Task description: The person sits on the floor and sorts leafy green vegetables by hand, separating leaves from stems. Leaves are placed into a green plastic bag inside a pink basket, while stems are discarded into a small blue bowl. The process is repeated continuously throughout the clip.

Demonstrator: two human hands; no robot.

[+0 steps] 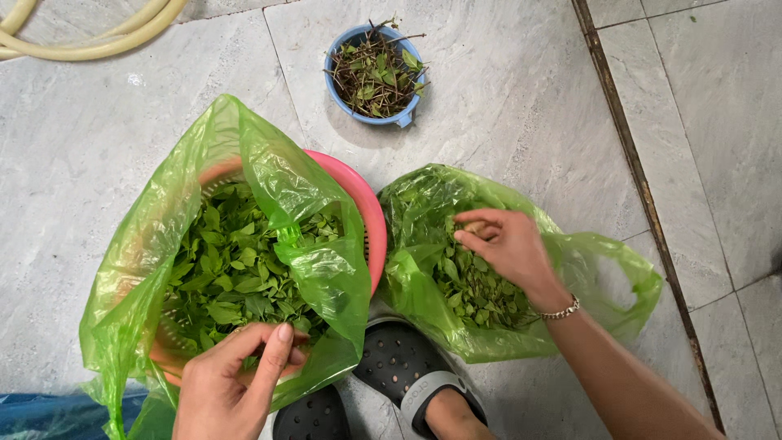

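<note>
A: Head view, lower left: pink basket [368, 213] lined with a green bag [269, 175], well filled with picked leaves [232, 273].
B: Second bag [603, 265], centre right?
A: Leaves left inside; right hand [509, 244] pinches a sprig there. Left hand [236, 379] pinches leaves at the basket.
B: Blue bowl [336, 91], top centre?
A: Full of bare stems [376, 75]. I judge it partway done.

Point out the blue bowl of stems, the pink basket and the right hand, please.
blue bowl [401, 119], head view: on its lower right rim.
pink basket [371, 212], head view: on the bare right rim.
right hand [509, 244], head view: on the back of the hand, inside the right green bag.
</note>
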